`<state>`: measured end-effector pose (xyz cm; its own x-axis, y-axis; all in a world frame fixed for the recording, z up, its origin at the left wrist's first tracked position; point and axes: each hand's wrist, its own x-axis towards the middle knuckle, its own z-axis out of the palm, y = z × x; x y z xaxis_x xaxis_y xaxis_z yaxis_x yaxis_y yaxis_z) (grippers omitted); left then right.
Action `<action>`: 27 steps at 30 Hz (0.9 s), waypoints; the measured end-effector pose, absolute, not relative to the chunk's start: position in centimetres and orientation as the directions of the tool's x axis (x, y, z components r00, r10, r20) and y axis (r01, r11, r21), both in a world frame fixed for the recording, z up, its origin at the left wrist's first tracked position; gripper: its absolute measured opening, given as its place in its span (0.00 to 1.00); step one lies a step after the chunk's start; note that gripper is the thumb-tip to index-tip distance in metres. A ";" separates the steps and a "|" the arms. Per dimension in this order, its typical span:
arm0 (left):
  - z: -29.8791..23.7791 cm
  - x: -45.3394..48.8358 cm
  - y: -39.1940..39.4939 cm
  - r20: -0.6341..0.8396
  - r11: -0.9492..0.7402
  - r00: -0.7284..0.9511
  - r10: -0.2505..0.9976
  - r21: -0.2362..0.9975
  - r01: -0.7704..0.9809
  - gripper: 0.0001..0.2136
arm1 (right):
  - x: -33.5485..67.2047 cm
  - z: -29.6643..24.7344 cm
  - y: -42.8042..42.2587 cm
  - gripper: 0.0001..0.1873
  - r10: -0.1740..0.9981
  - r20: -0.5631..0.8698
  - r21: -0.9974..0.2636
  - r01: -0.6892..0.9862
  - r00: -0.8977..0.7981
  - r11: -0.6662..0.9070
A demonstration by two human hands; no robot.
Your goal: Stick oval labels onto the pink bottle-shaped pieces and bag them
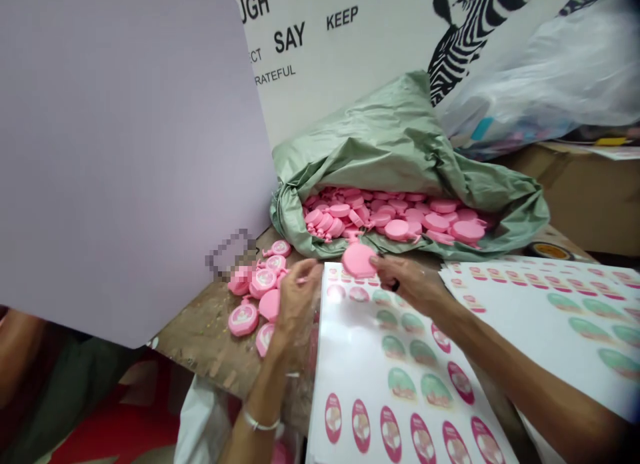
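Note:
My right hand [403,277] pinches the edge of a pink round plastic case [359,261], its plain face turned up, above the top of a printed sticker sheet [360,357]. To the left, my left hand [296,294] is closed with curled fingers beside a pile of pink round cases [243,319]. A bit of pink shows at its fingertips; whether it is held I cannot make out. Several cases in the pile carry a round printed label on top. The sheet bears rows of pink oval and green stickers, with bare spots at its upper left.
Behind the hands, a green sack [370,137] lies open, full of plain pink cases [397,229]. More sticker sheets [555,331] lie at right, near a tape roll [550,251] and a cardboard box [580,191]. A large pale panel [125,151] blocks the left; a person sits partly behind it.

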<state>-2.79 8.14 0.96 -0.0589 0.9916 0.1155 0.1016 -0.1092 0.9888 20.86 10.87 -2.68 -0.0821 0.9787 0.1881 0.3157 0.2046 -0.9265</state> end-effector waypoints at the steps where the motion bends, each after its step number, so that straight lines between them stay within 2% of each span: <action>1: 0.8 -0.9 7.5 0.057 -0.053 0.059 0.997 0.997 -0.064 0.17 | 19.5 -2.4 9.3 0.29 0.983 0.103 -0.955 0.262 -0.155 0.141; 3: 0.4 1.5 6.5 -0.010 0.065 0.162 0.987 0.940 -0.335 0.17 | 17.6 -1.4 7.1 0.27 0.960 0.016 -0.967 0.240 -0.279 0.086; 4: 0.2 2.0 6.3 -0.028 0.095 0.158 0.987 0.898 -0.431 0.17 | 17.3 -0.9 6.5 0.26 0.954 0.015 -0.951 0.291 -0.300 0.106; 6: -0.1 1.8 6.1 -0.066 0.096 0.074 0.995 0.841 -0.532 0.18 | 17.7 -0.4 6.3 0.23 0.971 0.086 -0.842 0.504 -0.221 0.190; 9: -0.8 0.7 6.7 -0.134 0.119 0.003 0.991 0.866 -0.485 0.19 | 19.6 -1.5 7.3 0.19 0.969 0.245 -0.597 0.785 -0.017 0.164; 12: -2.2 0.8 7.1 -0.195 0.201 0.054 0.979 0.903 -0.379 0.20 | 20.5 -4.2 8.3 0.14 0.957 0.291 -0.498 0.853 -0.003 0.154; 15: -3.8 1.9 7.1 -0.208 0.214 0.054 0.977 0.919 -0.330 0.23 | 20.2 -6.6 8.5 0.10 0.938 0.345 -0.419 0.888 -0.039 0.191; 20: -5.0 2.5 6.8 -0.199 0.205 0.053 0.979 0.920 -0.333 0.23 | 20.0 -7.9 8.3 0.08 0.916 0.395 -0.347 0.912 -0.068 0.217; 27: -5.0 2.3 6.7 -0.170 0.192 0.096 0.981 0.924 -0.331 0.23 | 20.6 -7.9 8.2 0.06 0.921 0.380 -0.371 0.898 -0.087 0.238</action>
<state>2.31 6.73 -4.97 0.0956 0.9809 -0.1696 -0.3308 0.1920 0.9240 20.62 8.21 -7.89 -0.0875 0.9206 0.3805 0.8976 0.2385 -0.3707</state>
